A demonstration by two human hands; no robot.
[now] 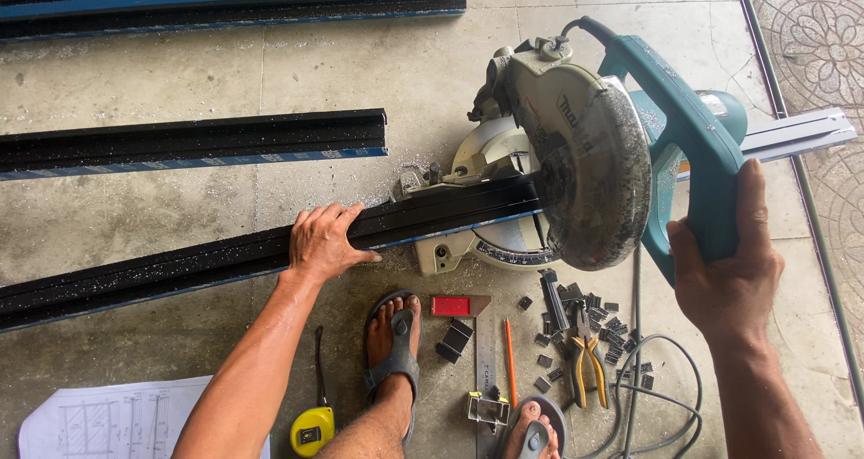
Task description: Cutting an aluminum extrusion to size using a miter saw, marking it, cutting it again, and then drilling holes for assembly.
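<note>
A teal and grey mitre saw (585,162) stands on the concrete floor, its blade guard lowered onto a long black metal profile (180,265) that runs from the left edge into the saw. My left hand (326,241) presses flat on top of that profile, just left of the saw base. My right hand (731,261) grips the saw's teal handle (711,166) from the right. My two feet in sandals (393,342) rest on the floor below the profile.
Another black profile (193,141) lies further back, more at the top edge. Near my feet lie a square ruler (484,351), a red pencil (509,362), yellow-handled pliers (587,355), several small offcuts (607,324), a yellow tape measure (312,428), a drawing sheet (112,418) and grey cable (661,396).
</note>
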